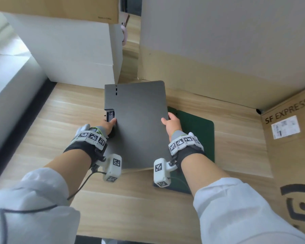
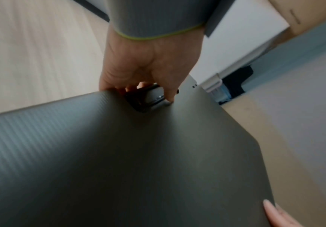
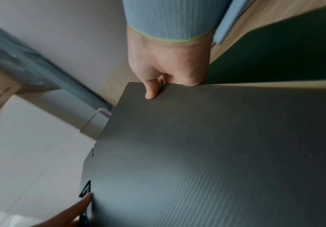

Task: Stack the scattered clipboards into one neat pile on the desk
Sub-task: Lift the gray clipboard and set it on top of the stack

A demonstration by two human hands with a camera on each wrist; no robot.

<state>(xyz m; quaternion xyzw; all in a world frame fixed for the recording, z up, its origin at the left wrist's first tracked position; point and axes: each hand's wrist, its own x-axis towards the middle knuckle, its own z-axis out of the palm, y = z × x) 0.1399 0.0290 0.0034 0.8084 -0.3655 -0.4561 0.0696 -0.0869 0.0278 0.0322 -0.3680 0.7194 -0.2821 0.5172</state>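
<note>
1. Grey clipboard (image 1: 137, 124) is held above the worktop (image 1: 60, 120), partly over the green clipboard (image 1: 197, 136).
2. Left hand (image 1: 108, 125) is gripped on its clip-side edge.
3. Right hand (image 1: 172, 125) is pinched on the opposite edge.

Head view: steeply down from above both forearms. Wrist views: close along left hand (image 2: 146, 64) and right hand (image 3: 169, 61), sharing the flat dark grey ribbed plastic clipboard (image 1: 137, 124) between.
</note>
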